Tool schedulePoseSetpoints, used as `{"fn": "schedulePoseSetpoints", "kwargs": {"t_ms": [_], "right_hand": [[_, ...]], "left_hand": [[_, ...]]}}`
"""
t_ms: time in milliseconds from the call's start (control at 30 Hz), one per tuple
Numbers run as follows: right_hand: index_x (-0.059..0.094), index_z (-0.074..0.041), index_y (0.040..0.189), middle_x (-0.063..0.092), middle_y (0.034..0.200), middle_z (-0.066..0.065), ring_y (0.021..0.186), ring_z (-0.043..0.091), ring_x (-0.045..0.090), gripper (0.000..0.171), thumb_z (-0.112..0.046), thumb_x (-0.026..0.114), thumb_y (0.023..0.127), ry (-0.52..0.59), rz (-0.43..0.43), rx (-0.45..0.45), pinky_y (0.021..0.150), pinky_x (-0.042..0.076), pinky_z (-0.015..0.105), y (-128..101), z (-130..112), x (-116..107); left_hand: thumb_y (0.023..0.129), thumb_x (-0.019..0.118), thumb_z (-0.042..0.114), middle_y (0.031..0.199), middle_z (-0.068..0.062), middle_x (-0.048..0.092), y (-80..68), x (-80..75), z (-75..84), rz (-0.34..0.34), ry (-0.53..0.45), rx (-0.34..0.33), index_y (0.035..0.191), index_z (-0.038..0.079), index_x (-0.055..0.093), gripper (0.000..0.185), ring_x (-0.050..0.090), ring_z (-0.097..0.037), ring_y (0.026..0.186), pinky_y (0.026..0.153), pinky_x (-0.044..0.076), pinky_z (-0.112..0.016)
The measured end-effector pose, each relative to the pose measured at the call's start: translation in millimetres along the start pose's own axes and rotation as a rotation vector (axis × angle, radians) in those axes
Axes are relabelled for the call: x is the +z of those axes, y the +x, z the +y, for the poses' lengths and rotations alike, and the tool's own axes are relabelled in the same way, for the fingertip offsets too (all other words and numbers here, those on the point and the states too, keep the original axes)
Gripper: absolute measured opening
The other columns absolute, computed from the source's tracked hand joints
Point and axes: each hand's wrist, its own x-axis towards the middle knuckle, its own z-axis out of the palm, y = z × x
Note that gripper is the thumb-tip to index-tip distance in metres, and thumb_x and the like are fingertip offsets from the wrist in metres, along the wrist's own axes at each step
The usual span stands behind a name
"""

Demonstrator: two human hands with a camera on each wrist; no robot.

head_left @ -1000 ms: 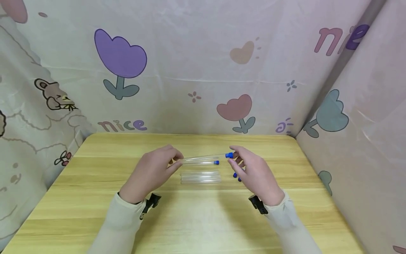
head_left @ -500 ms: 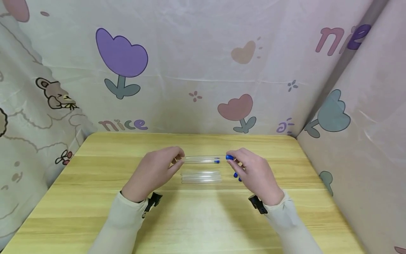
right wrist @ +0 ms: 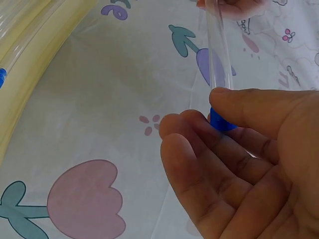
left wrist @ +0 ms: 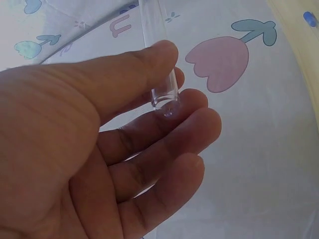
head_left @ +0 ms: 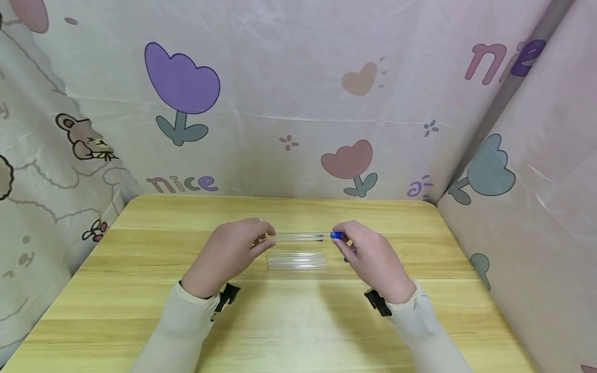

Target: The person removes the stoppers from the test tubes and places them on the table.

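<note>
Lowering since a second ago, level above table [head_left: 140, 269]: clear tube [head_left: 300, 237], left hand [head_left: 228, 254] pinching left end, right hand [head_left: 373, 256] pinching blue cap [head_left: 336, 235]. Left wrist: gripping tube's [left wrist: 162, 74] rounded end. Right wrist: pinching cap [right wrist: 220, 121].

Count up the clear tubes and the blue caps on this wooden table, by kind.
Clear plastic tubes: 4. That is the held tube between the left hand and right hand, a capped tube lying behind it, and seemingly two uncapped tubes in front.
Small blue caps: 3. These are the held tube's cap, the capped tube's, and a loose cap.
Total: 7
</note>
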Motion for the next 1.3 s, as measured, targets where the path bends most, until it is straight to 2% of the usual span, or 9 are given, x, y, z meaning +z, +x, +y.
{"fn": "schedulePoseSetpoints", "kwargs": {"t_ms": [200, 467, 633, 1000, 1300], "right_hand": [[0.069, -0.008, 0.109, 0.066, 0.092, -0.003, 0.071, 0.005, 0.057, 0.018, -0.011, 0.078, 0.093, -0.029, 0.017, -0.039, 0.063, 0.054, 0.023, -0.4, 0.4, 0.8], [0.069, -0.010, 0.108, 0.062, 0.088, -0.007, 0.069, 0.004, 0.053, 0.016, -0.012, 0.077, 0.094, -0.016, 0.015, -0.053, 0.061, 0.051, 0.022, -1.6, 0.7, 2.2], [0.070, -0.011, 0.108, 0.061, 0.087, -0.008, 0.069, 0.004, 0.052, 0.015, -0.011, 0.077, 0.094, 0.002, 0.024, -0.062, 0.061, 0.051, 0.022, -1.9, 0.5, 2.1], [0.072, -0.009, 0.109, 0.070, 0.095, -0.004, 0.065, -0.003, 0.058, 0.018, -0.010, 0.078, 0.093, 0.039, 0.055, 0.000, 0.064, 0.057, 0.021, -1.9, -0.6, 2.8], [0.073, -0.007, 0.106, 0.067, 0.089, -0.004, 0.061, -0.001, 0.053, 0.015, -0.011, 0.079, 0.092, 0.024, 0.068, -0.017, 0.059, 0.052, 0.019, -0.1, -2.2, 4.4]], "left_hand": [[0.094, 0.078, 0.028, 0.083, 0.009, 0.066, -0.1, -0.4, 1.0, 0.002, 0.012, 0.001, 0.104, 0.016, 0.076, 0.015, 0.055, -0.003, 0.068, 0.062, 0.050, -0.025], [0.094, 0.079, 0.027, 0.091, 0.006, 0.071, -0.7, 2.4, -0.3, 0.066, 0.030, 0.024, 0.104, 0.015, 0.076, 0.017, 0.062, -0.005, 0.072, 0.063, 0.053, -0.026], [0.094, 0.078, 0.028, 0.093, 0.005, 0.071, -0.8, 1.4, 1.0, 0.059, 0.034, 0.013, 0.104, 0.015, 0.076, 0.017, 0.062, -0.005, 0.071, 0.063, 0.053, -0.026], [0.095, 0.077, 0.028, 0.088, 0.006, 0.072, 0.0, 0.6, 2.4, 0.044, 0.020, 0.011, 0.102, 0.015, 0.077, 0.015, 0.058, -0.003, 0.067, 0.061, 0.051, -0.024], [0.093, 0.079, 0.024, 0.088, 0.004, 0.076, -0.4, 2.1, 0.1, 0.088, 0.045, 0.062, 0.101, 0.013, 0.080, 0.013, 0.069, -0.009, 0.071, 0.066, 0.057, -0.029]]}}
